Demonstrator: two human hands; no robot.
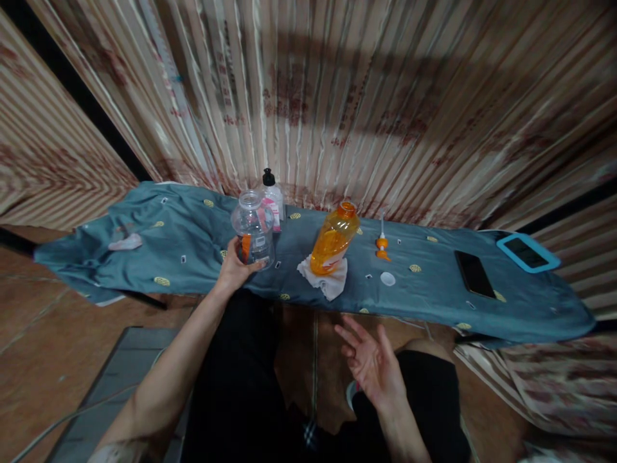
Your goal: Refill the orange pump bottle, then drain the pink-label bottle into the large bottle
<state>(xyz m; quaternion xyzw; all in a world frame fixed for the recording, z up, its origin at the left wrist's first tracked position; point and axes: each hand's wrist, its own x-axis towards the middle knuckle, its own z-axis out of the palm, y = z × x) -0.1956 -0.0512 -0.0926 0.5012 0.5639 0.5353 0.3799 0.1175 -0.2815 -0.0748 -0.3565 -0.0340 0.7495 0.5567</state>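
Note:
My left hand (234, 267) is wrapped round the base of a clear plastic jar (253, 226) standing on the cloth-covered table (183, 251). My right hand (369, 357) hovers below the table edge, above my lap, palm up with fingers spread and nothing in it. An open orange bottle (334, 239) leans on a crumpled white tissue (325, 278) in the middle of the table. Its orange pump top (382, 244) lies to the right, and a small white cap (387, 278) lies near it.
A white bottle with a black cap (271, 193) stands just behind the jar. A black phone (473, 273) and a blue-framed device (527, 252) lie at the table's right end. A small white scrap (125, 242) lies at the left. A striped curtain hangs behind.

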